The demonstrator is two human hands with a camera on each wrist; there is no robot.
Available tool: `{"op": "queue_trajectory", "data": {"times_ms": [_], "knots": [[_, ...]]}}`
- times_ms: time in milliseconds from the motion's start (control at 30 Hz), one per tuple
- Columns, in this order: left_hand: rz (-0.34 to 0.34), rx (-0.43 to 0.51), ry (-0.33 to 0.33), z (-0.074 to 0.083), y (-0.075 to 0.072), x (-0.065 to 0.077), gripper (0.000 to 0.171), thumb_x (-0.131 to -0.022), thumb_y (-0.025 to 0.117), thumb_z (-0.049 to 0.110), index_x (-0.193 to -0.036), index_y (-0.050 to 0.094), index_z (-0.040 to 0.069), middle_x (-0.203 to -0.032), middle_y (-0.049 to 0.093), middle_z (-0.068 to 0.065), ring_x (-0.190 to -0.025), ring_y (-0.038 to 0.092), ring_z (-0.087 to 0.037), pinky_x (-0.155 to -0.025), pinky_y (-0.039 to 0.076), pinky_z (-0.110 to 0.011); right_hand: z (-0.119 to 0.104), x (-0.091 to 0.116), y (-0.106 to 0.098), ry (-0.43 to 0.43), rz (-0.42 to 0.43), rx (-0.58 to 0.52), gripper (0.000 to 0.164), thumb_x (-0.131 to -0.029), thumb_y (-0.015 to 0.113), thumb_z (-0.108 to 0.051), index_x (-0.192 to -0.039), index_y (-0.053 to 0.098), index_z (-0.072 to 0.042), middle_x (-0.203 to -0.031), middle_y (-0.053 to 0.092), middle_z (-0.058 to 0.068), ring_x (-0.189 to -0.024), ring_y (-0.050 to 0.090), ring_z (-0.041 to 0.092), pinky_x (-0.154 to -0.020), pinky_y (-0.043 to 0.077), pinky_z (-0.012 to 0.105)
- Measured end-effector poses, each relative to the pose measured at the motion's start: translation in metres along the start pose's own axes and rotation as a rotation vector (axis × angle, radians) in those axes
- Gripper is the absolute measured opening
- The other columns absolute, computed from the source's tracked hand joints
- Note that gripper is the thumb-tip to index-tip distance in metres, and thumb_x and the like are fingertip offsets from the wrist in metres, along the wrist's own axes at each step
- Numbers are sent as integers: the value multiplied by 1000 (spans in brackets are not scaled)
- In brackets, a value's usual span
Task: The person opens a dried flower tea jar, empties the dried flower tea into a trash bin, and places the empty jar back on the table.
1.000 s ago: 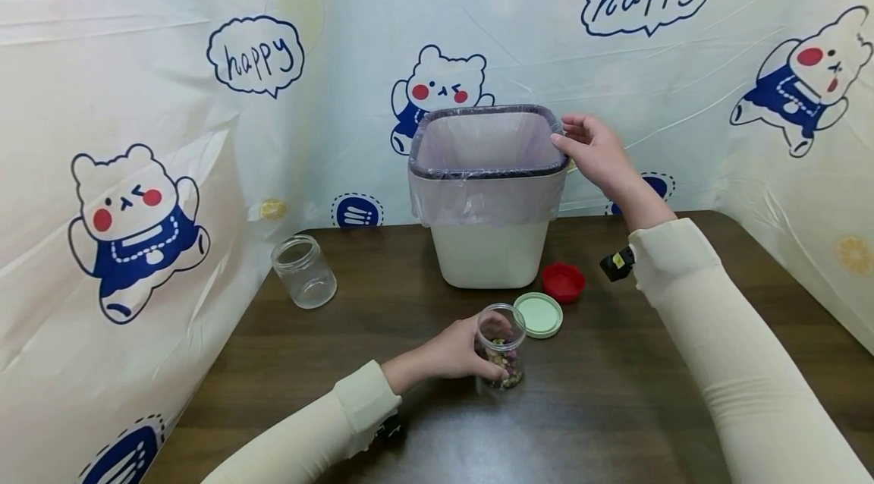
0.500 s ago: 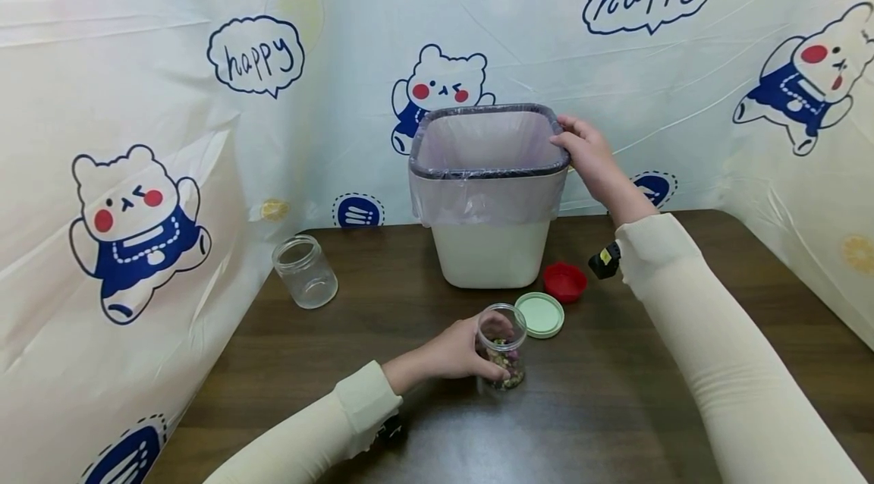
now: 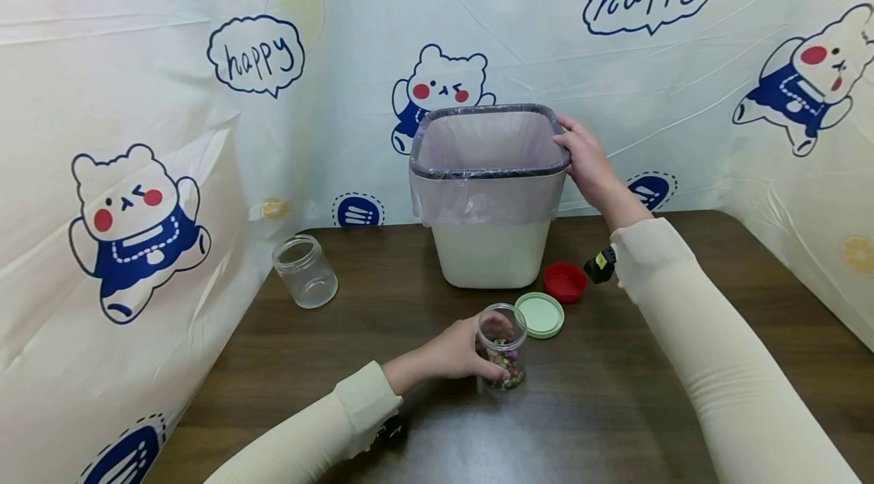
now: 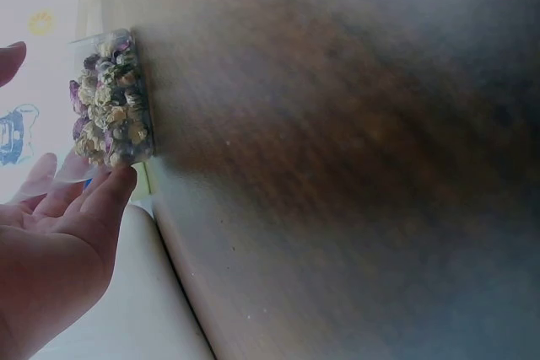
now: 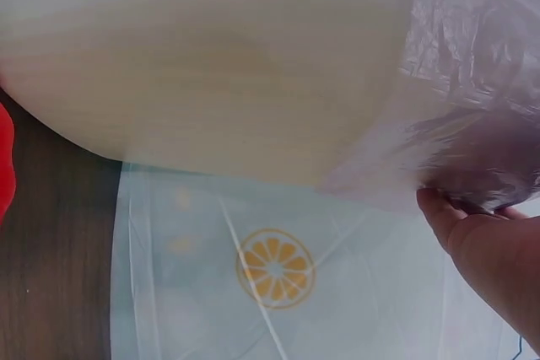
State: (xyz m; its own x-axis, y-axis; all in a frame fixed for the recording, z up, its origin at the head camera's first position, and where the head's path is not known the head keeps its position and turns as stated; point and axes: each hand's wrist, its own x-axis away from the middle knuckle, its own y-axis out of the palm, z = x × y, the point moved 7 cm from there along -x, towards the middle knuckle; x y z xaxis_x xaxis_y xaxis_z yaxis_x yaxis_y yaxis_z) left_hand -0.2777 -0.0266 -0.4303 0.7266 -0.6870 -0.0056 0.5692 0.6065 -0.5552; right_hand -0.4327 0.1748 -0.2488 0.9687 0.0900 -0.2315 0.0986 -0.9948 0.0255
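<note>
My left hand (image 3: 456, 350) holds a clear jar (image 3: 510, 341) standing on the table, thumb in front and fingers round the far side. The jar has no lid on, and dried flower buds (image 4: 110, 107) in cream, green and purple partly fill it. Behind it stands a cream trash can (image 3: 488, 253), upright, lined with a translucent bag (image 3: 478, 199) folded over its dark rim. My right hand (image 3: 589, 158) grips the can's right rim through the bag; some of its fingers are hidden behind the edge. The thumb (image 5: 443, 212) shows against the bag in the right wrist view.
A pale green lid (image 3: 541, 315) lies right beside the jar. Near the can's base is a red lid (image 3: 564, 282). Another clear jar (image 3: 307, 275), without contents, stands at the table's left edge. A printed curtain (image 3: 328, 51) hangs behind and around the dark wooden table (image 3: 382, 294).
My right hand has moved slightly left, closing onto the can's rim, and its forearm has shifted left with it. My left hand and the jar have stayed put.
</note>
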Motion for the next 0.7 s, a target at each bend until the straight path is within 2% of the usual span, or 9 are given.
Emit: {"op": "queue_trajectory", "data": {"times_ms": [367,700], "knots": [[2,16,11,0,-1,-1,56,-75,83,14,-123,54,14,-119,62,8,-114,56,-8,-90,46,-23,1,0,2,-13,-7,20,53,-101,32,-18,-153,26,-9,-156,24,13,-137,30,30,-112,23,48],[16,12,6,0,-5,2,57,-75,85,21,-123,55,15,-116,63,11,-104,58,-5,-86,48,-24,2,1,2,-4,2,-2,55,-100,31,-17,-154,24,-9,-157,24,12,-138,29,27,-112,23,44]]}}
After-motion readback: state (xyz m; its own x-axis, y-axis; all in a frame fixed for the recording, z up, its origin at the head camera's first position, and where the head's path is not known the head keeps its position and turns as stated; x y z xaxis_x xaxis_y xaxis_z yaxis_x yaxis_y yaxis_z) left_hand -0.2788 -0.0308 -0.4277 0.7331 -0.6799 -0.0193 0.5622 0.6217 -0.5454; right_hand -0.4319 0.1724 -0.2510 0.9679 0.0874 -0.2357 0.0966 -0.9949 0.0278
